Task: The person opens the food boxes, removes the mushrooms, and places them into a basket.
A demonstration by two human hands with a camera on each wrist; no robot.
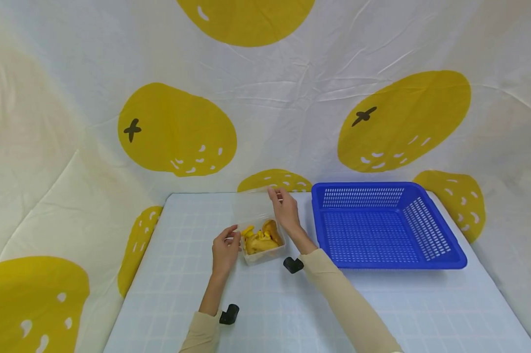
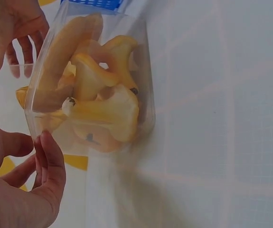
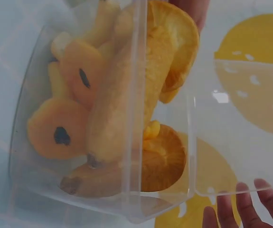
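Observation:
A clear plastic box (image 1: 266,255) sits on the table, filled with yellow-orange mushrooms (image 1: 260,243). Its transparent lid (image 1: 251,205) is raised at the back, attached along the far rim. At the box's left side, my left hand (image 1: 225,251) pinches the rim between thumb and fingers, as the left wrist view shows up close. My right hand (image 1: 285,208) is up at the lid's right edge. In the right wrist view its extended fingers (image 3: 245,209) touch that edge. Through the box wall, stems and dark spots on the mushrooms (image 3: 62,123) show.
A blue perforated plastic basket (image 1: 362,230) stands to the right of the box, near the table's back edge. The table (image 1: 168,294) has a pale checked cover. Behind it hangs a white cloth (image 1: 287,137) with large yellow fruit prints.

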